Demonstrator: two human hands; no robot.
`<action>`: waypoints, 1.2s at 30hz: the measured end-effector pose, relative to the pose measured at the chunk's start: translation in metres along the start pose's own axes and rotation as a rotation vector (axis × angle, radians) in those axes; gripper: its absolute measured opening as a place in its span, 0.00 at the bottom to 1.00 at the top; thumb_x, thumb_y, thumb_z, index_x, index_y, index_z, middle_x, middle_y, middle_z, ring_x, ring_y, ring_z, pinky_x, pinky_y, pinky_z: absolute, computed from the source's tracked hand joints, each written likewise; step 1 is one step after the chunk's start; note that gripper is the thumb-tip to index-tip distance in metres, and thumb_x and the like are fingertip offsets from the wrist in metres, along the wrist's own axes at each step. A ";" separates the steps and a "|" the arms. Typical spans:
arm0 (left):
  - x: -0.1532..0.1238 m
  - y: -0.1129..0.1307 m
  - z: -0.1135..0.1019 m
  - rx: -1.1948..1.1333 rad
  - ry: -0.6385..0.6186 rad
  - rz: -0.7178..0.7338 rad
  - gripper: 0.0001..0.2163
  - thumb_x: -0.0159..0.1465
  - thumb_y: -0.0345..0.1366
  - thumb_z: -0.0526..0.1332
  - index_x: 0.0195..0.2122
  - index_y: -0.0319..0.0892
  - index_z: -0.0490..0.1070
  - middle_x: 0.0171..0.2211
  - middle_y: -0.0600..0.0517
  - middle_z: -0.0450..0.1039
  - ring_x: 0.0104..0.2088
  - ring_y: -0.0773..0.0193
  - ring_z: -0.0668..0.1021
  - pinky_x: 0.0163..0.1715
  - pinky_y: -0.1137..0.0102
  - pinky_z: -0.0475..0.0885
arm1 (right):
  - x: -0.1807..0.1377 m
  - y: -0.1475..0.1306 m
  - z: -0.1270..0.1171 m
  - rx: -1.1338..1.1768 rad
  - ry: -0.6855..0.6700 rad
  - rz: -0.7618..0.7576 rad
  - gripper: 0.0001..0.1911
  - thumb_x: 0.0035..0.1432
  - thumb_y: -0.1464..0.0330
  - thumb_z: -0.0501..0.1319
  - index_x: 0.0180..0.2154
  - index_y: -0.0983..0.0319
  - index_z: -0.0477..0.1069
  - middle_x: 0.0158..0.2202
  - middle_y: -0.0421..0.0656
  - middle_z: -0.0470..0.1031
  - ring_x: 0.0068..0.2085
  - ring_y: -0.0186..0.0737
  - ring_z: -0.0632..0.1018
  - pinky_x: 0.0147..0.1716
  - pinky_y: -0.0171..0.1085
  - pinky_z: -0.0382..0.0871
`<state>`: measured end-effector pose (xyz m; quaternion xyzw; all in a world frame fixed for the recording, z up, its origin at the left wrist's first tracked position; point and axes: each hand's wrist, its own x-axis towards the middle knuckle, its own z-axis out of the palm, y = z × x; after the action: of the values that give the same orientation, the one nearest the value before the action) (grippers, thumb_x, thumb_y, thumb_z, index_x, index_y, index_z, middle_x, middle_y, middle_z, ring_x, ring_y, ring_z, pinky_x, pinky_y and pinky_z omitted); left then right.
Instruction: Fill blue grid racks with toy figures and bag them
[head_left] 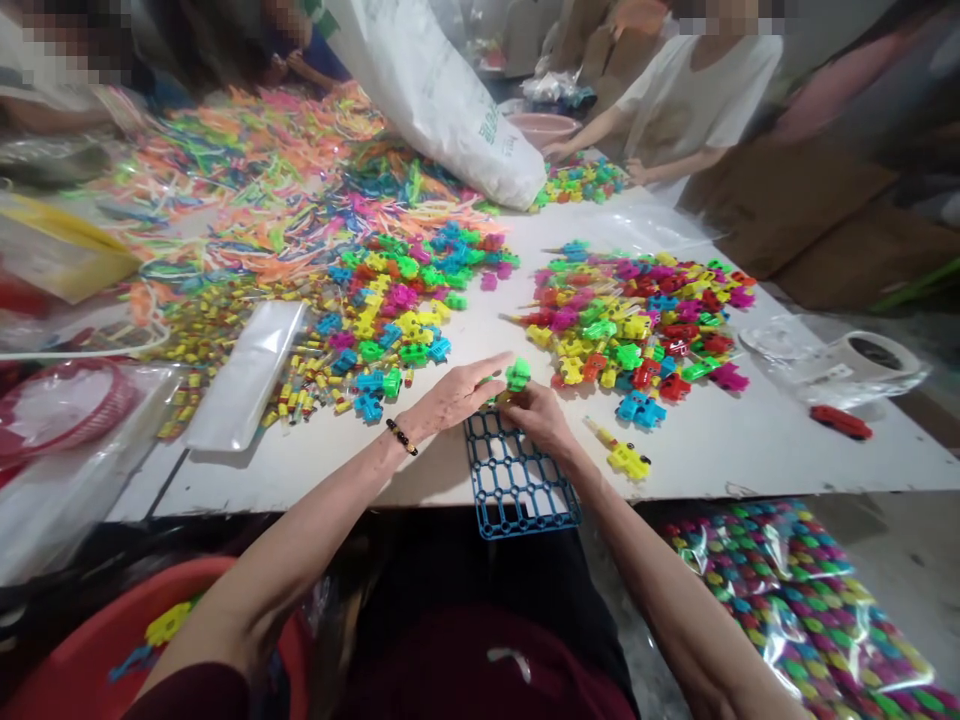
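A small green plastic toy car (517,374) is held up between my hands, above the table's front edge. My left hand (454,392), with a beaded bracelet at the wrist, reaches in from the left and pinches at its side. From below and the right, my right hand (538,412) has its fingers closed at its underside; the fingertips are partly hidden. Beneath my hands a blue plastic grid tray (487,497) overhangs the table edge. To the right lies a yellow toy car (628,460) with a thin piece sticking out of one end.
Mixed toy cars (645,325) are heaped at right, more (405,300) at centre-left. Small yellow-red pieces (225,330) surround a clear plastic bag stack (251,370). A white sack (450,110) lies behind. Tape roll (874,355), red basin (97,640) and packed bags (802,600) flank me. Co-workers stand opposite.
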<state>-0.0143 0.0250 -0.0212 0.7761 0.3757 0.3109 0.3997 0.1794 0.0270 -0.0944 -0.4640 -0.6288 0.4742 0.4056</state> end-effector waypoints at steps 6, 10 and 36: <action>0.001 0.001 -0.004 0.046 -0.026 0.002 0.23 0.72 0.43 0.55 0.65 0.40 0.67 0.67 0.46 0.66 0.67 0.57 0.69 0.69 0.63 0.61 | 0.007 -0.001 -0.006 -0.265 -0.080 -0.135 0.09 0.53 0.64 0.59 0.35 0.62 0.71 0.27 0.37 0.71 0.29 0.34 0.68 0.29 0.33 0.62; 0.010 -0.001 -0.008 0.078 -0.053 0.020 0.21 0.73 0.44 0.55 0.64 0.43 0.69 0.66 0.48 0.67 0.67 0.56 0.69 0.68 0.62 0.62 | 0.004 -0.001 -0.004 -0.370 -0.084 -0.152 0.07 0.53 0.68 0.57 0.35 0.62 0.70 0.25 0.36 0.70 0.28 0.34 0.66 0.30 0.33 0.61; 0.022 0.002 -0.009 0.097 -0.165 -0.025 0.23 0.75 0.49 0.50 0.60 0.44 0.73 0.62 0.49 0.73 0.62 0.56 0.75 0.62 0.64 0.68 | 0.009 -0.042 -0.067 -1.162 0.135 -0.187 0.12 0.60 0.73 0.55 0.42 0.63 0.75 0.46 0.52 0.77 0.45 0.47 0.75 0.40 0.38 0.62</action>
<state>-0.0092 0.0463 -0.0113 0.8127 0.3659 0.2225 0.3951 0.2323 0.0454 -0.0376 -0.5817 -0.7965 -0.0159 0.1642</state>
